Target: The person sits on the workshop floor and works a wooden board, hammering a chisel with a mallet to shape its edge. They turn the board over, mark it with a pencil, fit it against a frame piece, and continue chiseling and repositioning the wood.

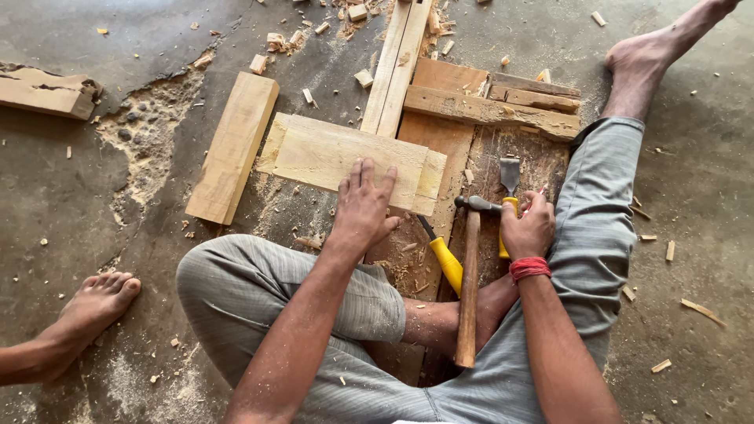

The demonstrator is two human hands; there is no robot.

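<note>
The floor (691, 180) is bare concrete strewn with chips. A plank (233, 147) lies at ten o'clock. The block (345, 157) sits at centre on the base boards (440, 141), and the left hand (363, 206) lies flat on its near edge, fingers spread, pinning it. The hammer (470, 275) rests at five o'clock beside a second chisel (441, 257). The right hand (528, 229) is closed round the yellow-handled chisel (509, 179), blade toward twelve. Best, I judge, to keep weight on the block and the left fingers clear of the blade's line.

Hammer (469, 267) on floor, second yellow-handled chisel (442, 256) beside; plank (233, 146) left.
</note>
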